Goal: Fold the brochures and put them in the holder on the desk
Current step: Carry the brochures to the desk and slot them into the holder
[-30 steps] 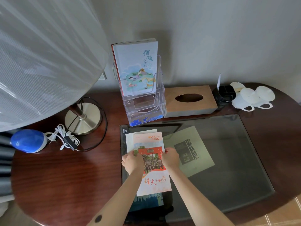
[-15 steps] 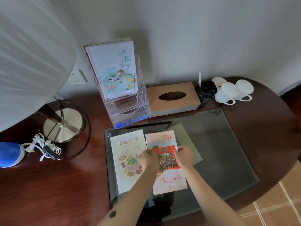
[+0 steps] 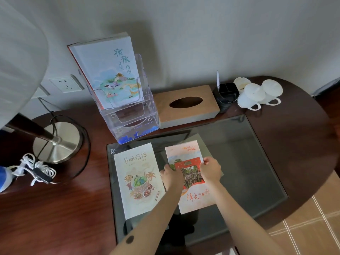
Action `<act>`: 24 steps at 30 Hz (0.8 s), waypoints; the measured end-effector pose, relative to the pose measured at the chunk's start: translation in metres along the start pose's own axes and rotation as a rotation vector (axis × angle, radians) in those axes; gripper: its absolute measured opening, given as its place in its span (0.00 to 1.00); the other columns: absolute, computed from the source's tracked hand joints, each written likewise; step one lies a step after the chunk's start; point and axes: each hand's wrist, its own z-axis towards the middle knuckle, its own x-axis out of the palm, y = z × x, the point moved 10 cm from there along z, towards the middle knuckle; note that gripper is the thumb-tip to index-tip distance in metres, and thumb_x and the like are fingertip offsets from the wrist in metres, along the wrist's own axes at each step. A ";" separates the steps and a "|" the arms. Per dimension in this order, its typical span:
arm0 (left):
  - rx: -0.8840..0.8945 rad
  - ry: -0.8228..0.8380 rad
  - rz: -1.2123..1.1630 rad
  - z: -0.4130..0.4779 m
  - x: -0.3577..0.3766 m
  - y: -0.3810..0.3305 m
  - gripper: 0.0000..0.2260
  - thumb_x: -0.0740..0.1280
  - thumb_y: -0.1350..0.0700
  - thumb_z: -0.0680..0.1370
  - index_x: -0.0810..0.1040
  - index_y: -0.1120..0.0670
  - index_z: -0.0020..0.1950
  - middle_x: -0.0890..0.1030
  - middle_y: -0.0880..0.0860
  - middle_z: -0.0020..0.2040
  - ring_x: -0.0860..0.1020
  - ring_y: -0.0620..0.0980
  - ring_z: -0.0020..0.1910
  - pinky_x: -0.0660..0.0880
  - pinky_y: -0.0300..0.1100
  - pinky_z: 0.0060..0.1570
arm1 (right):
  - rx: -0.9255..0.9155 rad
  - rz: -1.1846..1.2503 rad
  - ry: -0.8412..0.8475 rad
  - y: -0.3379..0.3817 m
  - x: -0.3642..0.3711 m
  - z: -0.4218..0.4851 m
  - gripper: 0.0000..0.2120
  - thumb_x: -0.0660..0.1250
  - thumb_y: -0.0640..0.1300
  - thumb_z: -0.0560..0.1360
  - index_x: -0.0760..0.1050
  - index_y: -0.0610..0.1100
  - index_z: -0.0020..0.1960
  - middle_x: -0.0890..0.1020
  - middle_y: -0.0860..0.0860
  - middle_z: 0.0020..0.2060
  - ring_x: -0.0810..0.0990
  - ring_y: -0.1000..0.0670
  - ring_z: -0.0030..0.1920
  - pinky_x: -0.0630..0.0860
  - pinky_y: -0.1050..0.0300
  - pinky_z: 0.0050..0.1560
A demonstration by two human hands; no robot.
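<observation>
A folded brochure with a red gate photo [image 3: 189, 155] lies on the glass desk pad. My left hand [image 3: 171, 176] grips its left edge and my right hand [image 3: 210, 170] pinches its right edge, both near its middle. Beside it on the left lies a cream brochure with a food drawing [image 3: 137, 178], untouched. A clear acrylic tiered holder [image 3: 128, 118] stands behind them. Its back tier holds a pale blue booklet [image 3: 112, 70], and a blue-printed brochure shows in the lowest tier.
A wooden tissue box [image 3: 185, 107] sits right of the holder, then a black pen tray [image 3: 225, 94] and white cups [image 3: 257, 94]. A lamp base [image 3: 57, 142] and a coiled white cable [image 3: 35, 171] stand at the left. The glass pad [image 3: 248, 162] covers the dark desk.
The red brochure has slid right off the cream one, which now lies uncovered beside it. Both hands keep their hold on it. The camera has moved closer.
</observation>
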 end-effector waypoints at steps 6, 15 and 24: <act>0.291 -0.222 -0.043 -0.003 -0.052 -0.035 0.22 0.57 0.63 0.78 0.61 0.56 0.72 0.64 0.57 0.70 0.65 0.55 0.67 0.67 0.47 0.62 | -0.213 -0.020 -0.176 0.060 -0.009 -0.025 0.13 0.61 0.39 0.75 0.72 0.42 0.60 0.74 0.46 0.56 0.72 0.47 0.57 0.72 0.53 0.57; 0.161 -0.474 -0.078 0.016 -0.152 0.020 0.22 0.58 0.64 0.78 0.61 0.62 0.73 0.63 0.60 0.72 0.60 0.59 0.71 0.61 0.52 0.67 | -0.481 -0.021 0.121 0.148 0.089 -0.104 0.15 0.57 0.43 0.79 0.68 0.43 0.65 0.74 0.48 0.60 0.72 0.48 0.62 0.72 0.58 0.57; 0.015 -0.335 -0.129 0.018 -0.147 0.053 0.24 0.55 0.62 0.78 0.56 0.60 0.75 0.62 0.59 0.74 0.63 0.58 0.72 0.65 0.53 0.66 | -0.294 -0.209 0.227 0.123 0.113 -0.111 0.26 0.57 0.43 0.79 0.53 0.41 0.74 0.73 0.42 0.65 0.73 0.42 0.63 0.76 0.46 0.58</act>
